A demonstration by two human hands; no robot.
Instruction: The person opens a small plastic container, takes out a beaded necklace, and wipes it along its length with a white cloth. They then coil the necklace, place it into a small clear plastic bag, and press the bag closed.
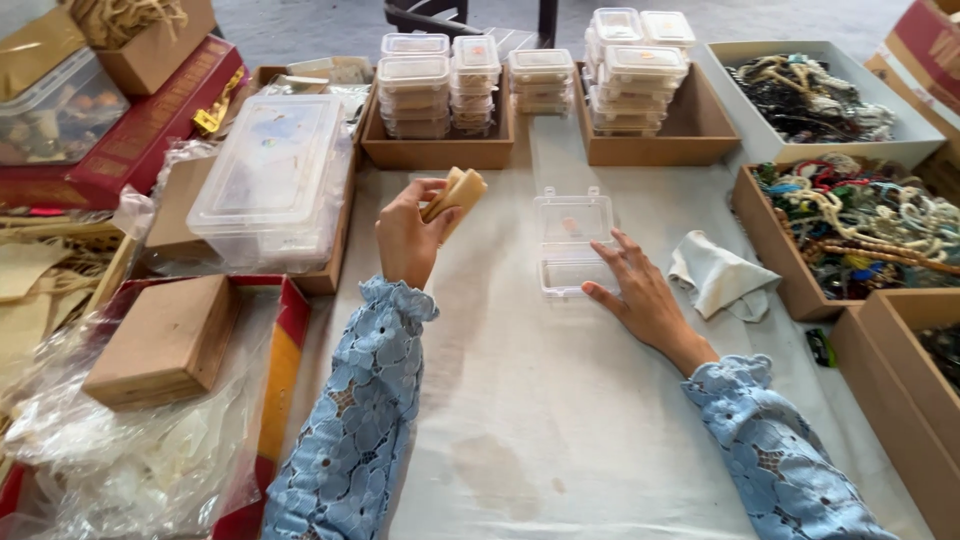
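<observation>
Item: tan folded pouch (455, 193), flat, long axis tilted up and to the right, upper end toward the stacked lidded containers (440, 85). Held above the tabletop (520, 420), pinched between thumb and fingers of the left hand (408, 235). Item: small clear hinged box (570, 245), lid open, long axis running away from the person. Right hand (640, 295) spread flat, fingers touching the box's right side. White cloth (720, 275) just right of that hand.

- A clear, glossy plastic case (571, 243) is being shown lying open on matt, stained cloth table cover (560, 420).
- Matt tan paper pouches (455, 193) are being held.
- A soft white cloth (718, 277) is being seen crumpled.
</observation>
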